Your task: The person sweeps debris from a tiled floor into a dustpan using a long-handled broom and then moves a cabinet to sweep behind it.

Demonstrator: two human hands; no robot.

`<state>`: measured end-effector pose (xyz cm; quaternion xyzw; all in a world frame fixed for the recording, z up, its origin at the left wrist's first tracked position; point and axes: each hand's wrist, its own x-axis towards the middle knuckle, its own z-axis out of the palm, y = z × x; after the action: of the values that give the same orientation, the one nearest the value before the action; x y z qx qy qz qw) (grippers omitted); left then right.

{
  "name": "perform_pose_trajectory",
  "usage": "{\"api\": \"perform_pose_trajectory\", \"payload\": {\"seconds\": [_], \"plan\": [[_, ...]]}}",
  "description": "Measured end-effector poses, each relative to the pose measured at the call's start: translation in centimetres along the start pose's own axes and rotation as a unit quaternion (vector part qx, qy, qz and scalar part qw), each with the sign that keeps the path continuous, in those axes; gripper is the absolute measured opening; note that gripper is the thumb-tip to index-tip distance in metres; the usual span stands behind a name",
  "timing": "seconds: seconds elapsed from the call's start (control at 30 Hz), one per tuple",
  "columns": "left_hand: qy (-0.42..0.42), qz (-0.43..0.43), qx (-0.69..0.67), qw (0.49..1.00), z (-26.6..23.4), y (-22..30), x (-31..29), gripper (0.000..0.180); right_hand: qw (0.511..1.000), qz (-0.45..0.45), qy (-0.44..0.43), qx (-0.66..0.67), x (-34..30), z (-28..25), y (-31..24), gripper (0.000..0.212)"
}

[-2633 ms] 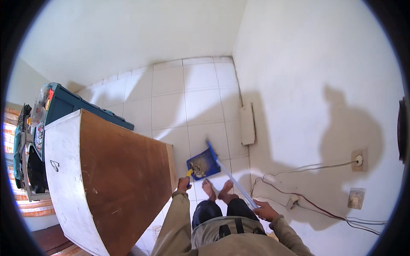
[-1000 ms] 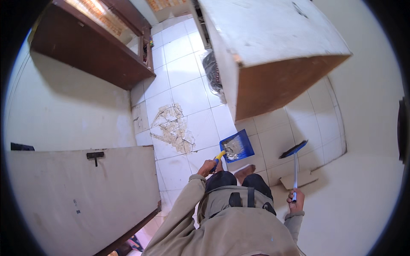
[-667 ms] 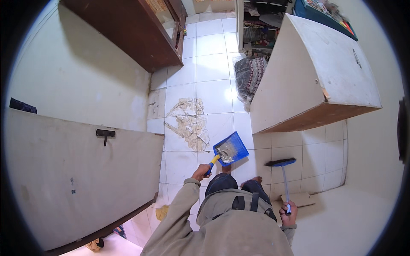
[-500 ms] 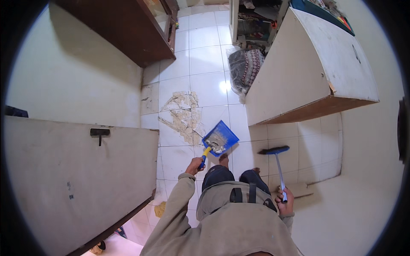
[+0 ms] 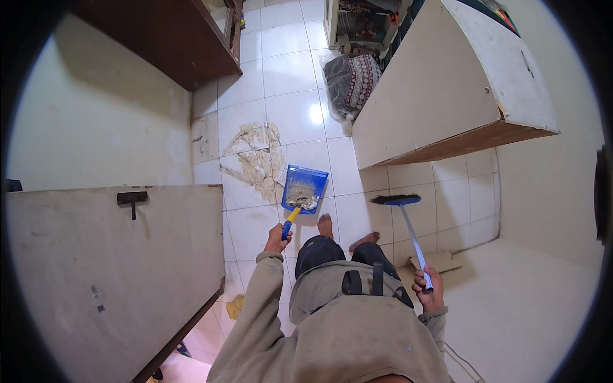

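My left hand (image 5: 278, 239) is closed around the yellow and blue handle of a blue dustpan (image 5: 309, 181). Greyish debris (image 5: 302, 198) lies in the pan, heaped toward its handle end. On my right side, my right hand (image 5: 428, 288) grips the silvery-blue stick of a broom (image 5: 412, 233). The broom's blue head with dark bristles (image 5: 394, 199) points away from me, to the right of my feet. Whether pan or bristles touch the floor I cannot tell. Just beyond the dustpan, to its left, is a patch of broken tile with bare tan mortar (image 5: 257, 163).
A pale door (image 5: 115, 268) with a black handle stands at left. A white cabinet (image 5: 440, 96) juts in from the right, with a plastic-wrapped bundle (image 5: 350, 86) beside it. Dark wooden furniture (image 5: 159, 38) is at far left. A yellowish cloth-like thing (image 5: 235, 307) lies by the door's edge.
The dustpan has turned straighter, its open edge now facing away from me. My right foot shows more. The view has shifted a little; both hands keep their holds.
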<state>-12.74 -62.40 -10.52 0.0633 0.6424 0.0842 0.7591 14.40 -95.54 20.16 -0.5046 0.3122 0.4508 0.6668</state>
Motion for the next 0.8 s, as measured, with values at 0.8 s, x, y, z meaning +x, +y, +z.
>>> {"api": "perform_pose_trajectory", "payload": {"seconds": [0.8], "plan": [[0.098,-0.008,-0.205,0.974,-21.7,-0.4,-2.2,0.027,0.988,0.087,-0.078,-0.103,0.1,1.9,2.0,0.016]]}}
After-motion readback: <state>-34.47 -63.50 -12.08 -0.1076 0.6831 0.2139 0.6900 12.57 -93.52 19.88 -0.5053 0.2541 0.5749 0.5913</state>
